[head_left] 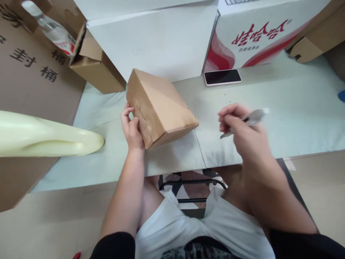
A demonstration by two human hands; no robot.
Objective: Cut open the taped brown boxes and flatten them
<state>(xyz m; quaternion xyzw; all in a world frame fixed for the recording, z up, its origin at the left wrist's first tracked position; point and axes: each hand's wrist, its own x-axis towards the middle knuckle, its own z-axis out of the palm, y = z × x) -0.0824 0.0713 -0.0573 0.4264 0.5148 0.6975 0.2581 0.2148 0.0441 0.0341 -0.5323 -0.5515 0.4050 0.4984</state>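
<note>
A small brown cardboard box (pixel 167 100) is tilted above the pale green tabletop, its lower corner towards me. My left hand (pixel 132 129) grips it by the left side, fingers curled on the taped, marked face. To the right of the box, my right hand (pixel 242 126) is closed around a utility knife (pixel 254 117), partly smeared by motion. Its thin tip points down and left, apart from the box. The palm hides the middle of the knife.
Behind stand a white carton (pixel 151 43) and a red-and-white carton (pixel 250 39), with a phone (pixel 222 77) lying before it. At left are an opened cardboard box (pixel 98 68), a clear bottle (pixel 54 30), a large brown carton (pixel 40 90) and a pale yellow rounded object (pixel 54 138).
</note>
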